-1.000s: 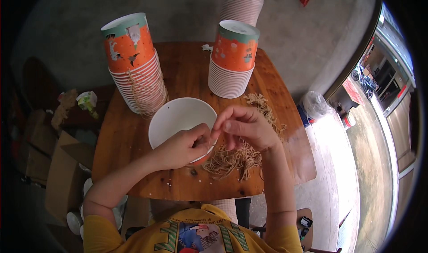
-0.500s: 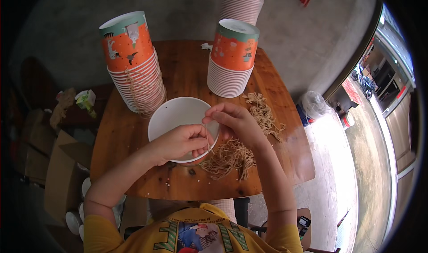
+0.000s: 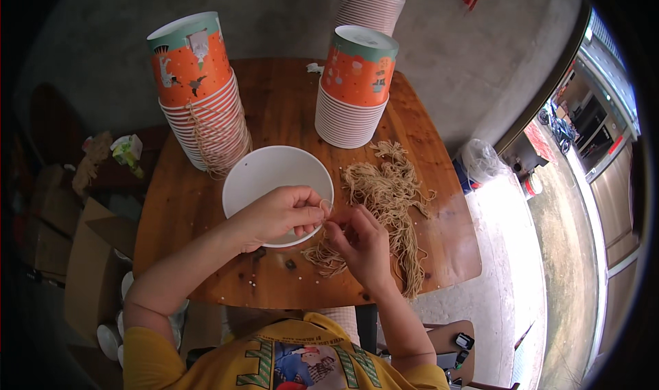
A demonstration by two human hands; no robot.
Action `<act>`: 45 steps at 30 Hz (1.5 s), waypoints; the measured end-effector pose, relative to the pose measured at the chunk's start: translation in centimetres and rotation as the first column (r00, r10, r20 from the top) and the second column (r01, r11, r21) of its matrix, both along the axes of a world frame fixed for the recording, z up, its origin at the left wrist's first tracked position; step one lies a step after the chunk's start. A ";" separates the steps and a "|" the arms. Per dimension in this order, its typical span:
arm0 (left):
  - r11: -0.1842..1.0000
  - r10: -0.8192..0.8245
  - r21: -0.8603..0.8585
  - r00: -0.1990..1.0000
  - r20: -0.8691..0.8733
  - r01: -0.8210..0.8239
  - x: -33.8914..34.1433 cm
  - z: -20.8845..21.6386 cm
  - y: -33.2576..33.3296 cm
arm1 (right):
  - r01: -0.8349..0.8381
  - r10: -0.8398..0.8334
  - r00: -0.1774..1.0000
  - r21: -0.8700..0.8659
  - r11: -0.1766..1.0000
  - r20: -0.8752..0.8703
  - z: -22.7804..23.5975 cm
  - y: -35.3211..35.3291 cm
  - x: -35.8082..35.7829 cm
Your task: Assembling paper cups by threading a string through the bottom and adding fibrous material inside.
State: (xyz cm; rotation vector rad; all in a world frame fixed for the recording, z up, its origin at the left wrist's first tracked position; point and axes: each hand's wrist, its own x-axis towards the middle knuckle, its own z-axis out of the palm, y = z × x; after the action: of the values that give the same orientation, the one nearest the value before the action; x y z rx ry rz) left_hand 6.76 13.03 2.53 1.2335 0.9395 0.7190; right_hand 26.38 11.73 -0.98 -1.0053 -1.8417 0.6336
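Head view, one item in work, two hands.

Tub (image 3: 257,184): white inside, mouth toward the viewer; centre of the frame, on the counter (image 3: 278,119). Small dark hole near the rim, upper left.

Left hand (image 3: 285,213): over the tub's lower right rim, fingers closed in a pinch on a thin cord (image 3: 328,203), which makes a small loop at the fingertips.

Right hand (image 3: 358,242): just right of the tub, thumb and fingers curled to a narrow gap near the loop; whether it holds the cord cannot be told.

Cord pile (image 3: 388,191): tan, loose strands, right of centre, partly behind the right hand.

Left stack (image 3: 192,67): nested tubs, orange and green, upper left; tan cord hangs down its side.

Right stack (image 3: 357,81): same kind, upper centre.

Carton (image 3: 93,273): open, lower left, beside the counter.

Step in hand, as judged: working the cord by fingertip at the tub's rim. Next move, as judged: calls for the left pinch to hold firm, the loop kept open, and the right fingertips to meet the cord exactly without tipping the tub.
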 end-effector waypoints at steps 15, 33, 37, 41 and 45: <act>0.979 0.007 -0.201 0.999 -0.032 -0.013 -0.5 0.9 0.1 | 0.073 -0.105 0.990 0.294 0.953 0.094 0.3 -1.9 -1.8; 0.768 0.189 0.637 0.928 -0.321 0.064 0.2 1.3 -2.2 | -0.196 0.143 0.967 -0.254 0.947 -0.211 1.5 -0.4 -0.1; 0.753 0.207 0.655 0.927 -0.314 0.054 0.3 1.2 -2.2 | -0.010 0.010 1.000 -0.225 0.974 -0.001 1.5 -0.9 -0.5; 0.726 0.208 0.685 0.931 -0.298 0.057 0.4 1.1 -2.1 | -0.058 0.035 0.986 -0.134 0.989 -0.165 0.6 -0.7 -0.6; 0.751 0.204 0.659 0.934 -0.294 0.043 0.5 1.2 -2.0 | -0.037 0.011 0.992 -0.212 0.977 -0.123 1.2 -0.8 -1.2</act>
State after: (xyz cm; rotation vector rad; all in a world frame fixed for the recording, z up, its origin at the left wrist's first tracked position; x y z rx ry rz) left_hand 7.29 11.06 3.70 2.0132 1.0741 0.9677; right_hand 25.21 10.92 0.17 -1.0603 -1.7075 0.9039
